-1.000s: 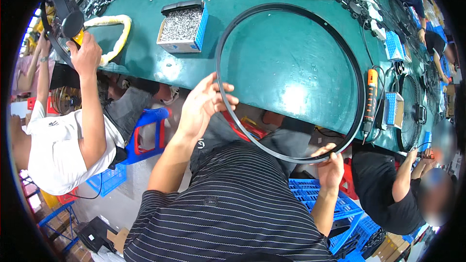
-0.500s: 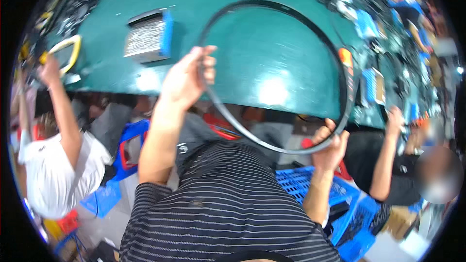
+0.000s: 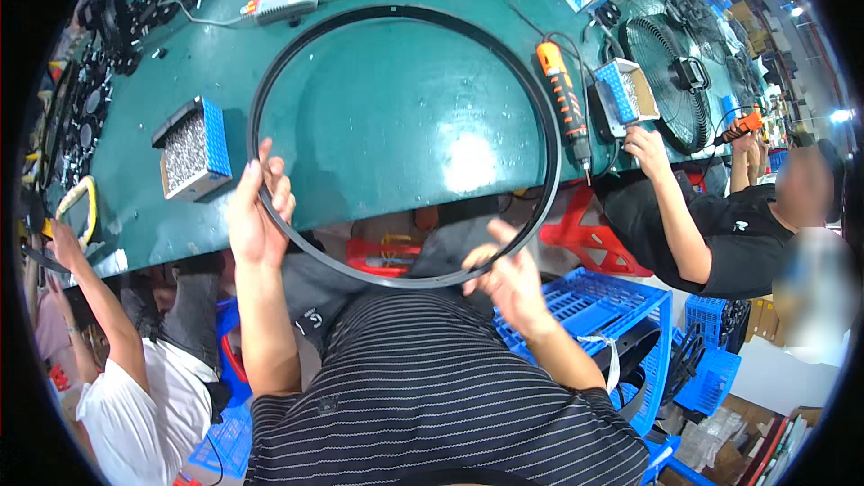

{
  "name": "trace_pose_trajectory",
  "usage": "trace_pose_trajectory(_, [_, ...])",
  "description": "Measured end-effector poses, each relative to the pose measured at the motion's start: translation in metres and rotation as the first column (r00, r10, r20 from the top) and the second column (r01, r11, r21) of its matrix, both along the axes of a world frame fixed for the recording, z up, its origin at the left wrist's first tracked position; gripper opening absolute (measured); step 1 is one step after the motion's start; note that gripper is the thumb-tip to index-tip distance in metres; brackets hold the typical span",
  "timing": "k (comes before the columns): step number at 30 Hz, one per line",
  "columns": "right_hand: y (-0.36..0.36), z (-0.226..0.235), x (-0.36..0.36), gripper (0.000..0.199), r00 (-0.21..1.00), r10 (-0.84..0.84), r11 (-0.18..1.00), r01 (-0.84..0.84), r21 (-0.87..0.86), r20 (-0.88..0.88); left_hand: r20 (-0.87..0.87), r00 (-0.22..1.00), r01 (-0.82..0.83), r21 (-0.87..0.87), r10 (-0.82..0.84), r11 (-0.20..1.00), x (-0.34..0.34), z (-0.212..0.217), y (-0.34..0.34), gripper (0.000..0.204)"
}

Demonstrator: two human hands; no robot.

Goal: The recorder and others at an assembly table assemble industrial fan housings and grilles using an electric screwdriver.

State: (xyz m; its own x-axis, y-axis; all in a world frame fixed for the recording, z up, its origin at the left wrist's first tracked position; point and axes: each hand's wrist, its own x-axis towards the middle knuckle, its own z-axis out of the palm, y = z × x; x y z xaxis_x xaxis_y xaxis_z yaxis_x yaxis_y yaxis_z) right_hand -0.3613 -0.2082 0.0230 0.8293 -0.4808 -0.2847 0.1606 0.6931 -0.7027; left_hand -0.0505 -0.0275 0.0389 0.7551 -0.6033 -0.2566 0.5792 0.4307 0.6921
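A large thin black ring (image 3: 306, 31) lies on the green table (image 3: 396, 117), and its near arc hangs past the table's front edge over my lap. My left hand (image 3: 255, 216) grips the ring's lower left arc, fingers reaching up over it. At the lower right arc is my right hand (image 3: 506, 281), its fingers spread and its fingertips just touching the ring, with nothing closed in it.
A blue box of screws (image 3: 191, 148) stands left of the ring. An orange electric screwdriver (image 3: 562, 90) and a second screw box (image 3: 624, 94) lie on the right, beside a black fan guard (image 3: 668, 81). Co-workers sit on the left (image 3: 117, 396) and right (image 3: 720, 234). Blue crates (image 3: 612, 310) stand below.
My right hand has let go of the ring's lower right arc and spread its fingers. The left hand stays on the ring. My head has turned, shifting the view.
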Motion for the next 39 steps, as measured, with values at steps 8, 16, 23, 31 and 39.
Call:
trace_pose_trajectory(8, [-0.024, -0.004, -0.002, 0.04, 0.979, -0.135, 0.986, 0.118, -0.118, -0.154, 0.233, 0.972, -0.014, 0.036, 0.005, 0.999, -0.06, 0.009, 0.011, 0.06])
trace_pose_trajectory(16, [0.005, -0.004, 0.009, 0.045, 0.991, 0.065, 0.998, -0.063, 0.028, -0.114, 0.361, 0.931, -0.064, 0.015, 0.055, 0.998, -0.095, 0.02, 0.014, 0.062])
trace_pose_trajectory(23, [-0.018, -0.013, 0.009, 0.033, 0.99, 0.002, 0.989, 0.018, 0.144, -0.142, 0.576, 0.817, 0.037, -0.024, -0.016, 0.999, -0.1, 0.053, 0.022, 0.08])
trace_pose_trajectory(31, [-0.102, -0.019, 0.007, 0.038, 0.97, 0.233, 0.97, -0.226, 0.093, -0.068, 0.378, 0.921, 0.173, -0.168, -0.099, 0.97, -0.008, 0.082, 0.03, 0.066])
trace_pose_trajectory(39, [-0.111, -0.023, 0.0, 0.035, 0.966, 0.25, 0.968, -0.247, 0.05, -0.064, 0.193, 0.974, 0.138, -0.097, -0.117, 0.986, 0.017, 0.085, 0.023, 0.061])
